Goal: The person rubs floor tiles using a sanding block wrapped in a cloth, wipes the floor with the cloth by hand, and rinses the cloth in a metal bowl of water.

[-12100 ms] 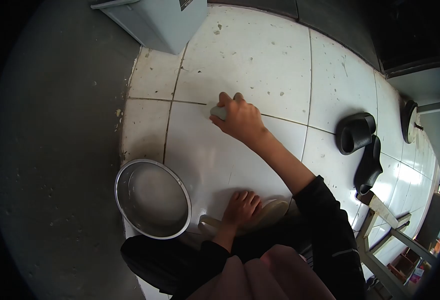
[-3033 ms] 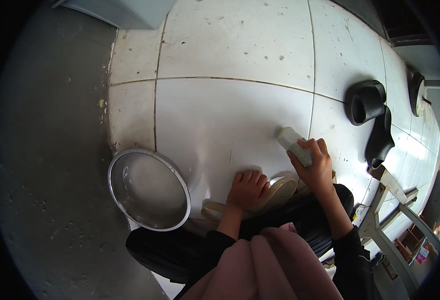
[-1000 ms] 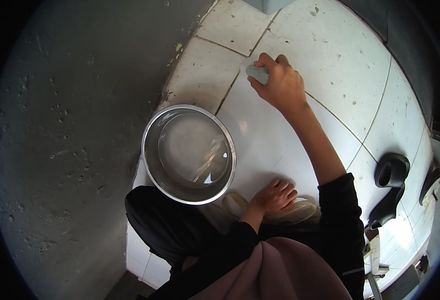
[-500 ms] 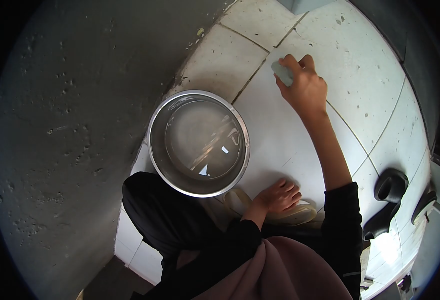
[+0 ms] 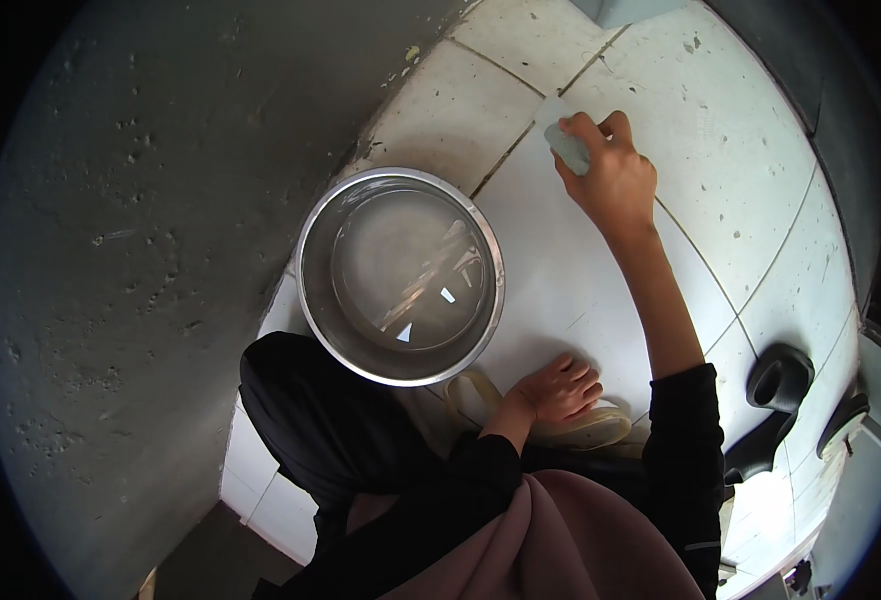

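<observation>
My right hand [image 5: 612, 178] is closed around a small pale grey-green, sponge-like pad [image 5: 567, 150], held against the white tiled floor [image 5: 580, 270]. A whitish area shows on the tile just beyond the pad's far end. Lower down, my left hand [image 5: 563, 388] rests on the floor with its fingers curled in; nothing shows in them. Beside and beneath that hand are pale yellowish sandal-like straps [image 5: 605, 430], partly hidden. To the left of both hands stands a round metal basin [image 5: 317, 325] with clear water in it.
A grey wall [image 5: 150, 250] rises along the left side, close to the basin. Black footwear [image 5: 778, 385] lies on the tiles at the right, with another dark shoe [image 5: 840, 425] beyond it. My bent knee [image 5: 330, 410] is just below the basin.
The view has tilted slightly, so the basin and my knee sit a little higher in it. The whitish area beyond the pad is now visible. Both hands stay almost in place.
</observation>
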The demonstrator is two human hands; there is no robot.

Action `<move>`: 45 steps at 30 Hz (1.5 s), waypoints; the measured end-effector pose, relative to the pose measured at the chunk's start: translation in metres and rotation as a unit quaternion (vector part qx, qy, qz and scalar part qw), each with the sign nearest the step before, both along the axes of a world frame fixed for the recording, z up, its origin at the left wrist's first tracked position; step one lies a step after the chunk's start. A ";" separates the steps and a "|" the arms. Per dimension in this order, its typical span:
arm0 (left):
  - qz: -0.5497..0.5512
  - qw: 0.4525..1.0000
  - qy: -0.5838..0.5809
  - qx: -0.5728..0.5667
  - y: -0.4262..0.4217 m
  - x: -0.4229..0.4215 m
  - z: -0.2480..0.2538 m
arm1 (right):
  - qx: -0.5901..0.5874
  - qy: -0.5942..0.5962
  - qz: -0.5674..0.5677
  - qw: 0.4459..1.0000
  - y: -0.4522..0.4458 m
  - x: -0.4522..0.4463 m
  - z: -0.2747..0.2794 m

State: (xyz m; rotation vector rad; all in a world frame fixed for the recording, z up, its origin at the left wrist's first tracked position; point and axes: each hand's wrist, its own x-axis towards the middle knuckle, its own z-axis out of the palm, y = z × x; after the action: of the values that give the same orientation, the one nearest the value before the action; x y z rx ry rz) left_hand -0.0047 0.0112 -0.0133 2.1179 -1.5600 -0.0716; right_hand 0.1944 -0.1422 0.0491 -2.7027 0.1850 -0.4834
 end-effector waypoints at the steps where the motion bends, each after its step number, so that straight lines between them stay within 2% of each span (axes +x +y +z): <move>1: -0.002 1.000 0.011 0.004 0.000 0.000 0.002 | -0.021 -0.002 0.038 0.999 0.009 -0.008 0.000; 4: -0.004 1.000 0.017 0.001 0.000 0.000 0.002 | -0.062 0.002 0.096 0.993 0.011 -0.015 0.003; 6: -0.006 1.000 0.010 -0.003 -0.001 0.000 0.001 | -0.028 0.003 0.005 1.000 -0.007 -0.002 0.002; 8: -0.007 0.999 0.030 0.008 0.000 -0.001 0.001 | -0.010 -0.018 -0.002 1.000 -0.001 -0.004 -0.005; 10: -0.001 1.000 0.020 0.003 0.002 0.000 0.000 | -0.048 -0.029 0.097 0.994 0.014 -0.019 -0.003; 11: 0.001 1.000 0.010 -0.006 0.000 0.000 0.001 | -0.063 -0.010 0.109 0.992 0.014 -0.022 0.000; 12: -0.001 1.000 0.011 -0.010 -0.002 0.000 0.001 | -0.066 -0.009 0.107 0.992 0.007 -0.018 0.002; 14: -0.003 1.000 -0.001 -0.007 -0.001 0.001 0.001 | -0.034 0.004 0.005 0.999 -0.005 -0.005 0.003; 15: -0.001 1.000 -0.001 -0.005 0.000 0.000 0.001 | -0.034 0.016 -0.007 0.999 -0.003 -0.004 0.002; 19: 0.003 1.000 0.018 -0.006 0.001 -0.001 0.000 | -0.045 -0.028 0.092 0.994 0.005 -0.019 -0.004; 20: -0.001 1.000 0.015 -0.013 0.000 0.000 0.000 | -0.048 -0.027 0.089 0.994 -0.002 -0.015 -0.004; 22: -0.001 1.000 0.012 -0.015 -0.001 0.000 -0.001 | -0.023 -0.002 -0.008 1.000 -0.010 -0.005 -0.002; 24: 0.006 1.000 0.009 -0.012 0.001 0.000 -0.001 | -0.036 0.000 -0.008 0.999 0.005 -0.013 -0.002; 26: 0.001 1.000 0.022 0.003 -0.001 -0.002 -0.001 | -0.060 -0.009 0.095 0.994 0.013 -0.024 -0.004; 28: -0.003 1.000 0.013 -0.002 -0.001 0.000 0.001 | -0.033 -0.033 0.086 0.995 0.000 -0.011 -0.002; 30: -0.006 1.000 0.003 -0.002 -0.001 -0.001 0.001 | -0.025 -0.030 -0.006 0.999 -0.008 0.003 0.001; 31: -0.004 1.000 0.007 0.001 -0.001 -0.002 0.000 | -0.043 -0.020 -0.012 0.999 -0.003 0.003 0.001; 32: -0.001 1.000 0.010 0.004 0.000 -0.001 0.000 | -0.040 -0.021 -0.012 0.999 0.002 -0.001 -0.002; 34: 0.000 1.000 0.010 0.005 0.001 0.000 0.001 | -0.050 -0.063 0.088 0.993 0.010 -0.010 -0.005; 36: -0.002 1.000 0.012 -0.001 -0.002 -0.001 0.000 | -0.048 -0.046 0.074 0.995 -0.001 -0.005 -0.006; 38: -0.006 1.000 0.005 0.005 0.000 -0.001 0.000 | -0.034 -0.015 -0.021 0.999 -0.010 0.008 -0.004; 40: -0.004 1.000 0.014 0.005 0.000 -0.001 0.000 | -0.034 -0.013 -0.023 0.999 -0.004 0.006 -0.005; 42: -0.001 1.000 0.023 0.000 0.000 -0.001 0.000 | -0.043 -0.039 0.065 0.996 0.001 -0.002 -0.008; 44: 0.002 1.000 0.009 -0.005 -0.001 -0.002 -0.001 | -0.040 -0.033 0.057 0.997 -0.004 0.000 -0.006; 45: 0.001 1.000 0.010 -0.006 -0.002 -0.002 -0.001 | -0.037 -0.023 0.014 0.999 -0.009 0.006 -0.006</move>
State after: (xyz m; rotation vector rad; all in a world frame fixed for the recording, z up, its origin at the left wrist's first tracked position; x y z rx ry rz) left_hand -0.0065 0.0097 -0.0140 2.1041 -1.5429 -0.0832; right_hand 0.2003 -0.1516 0.0431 -2.7581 0.1173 -0.5547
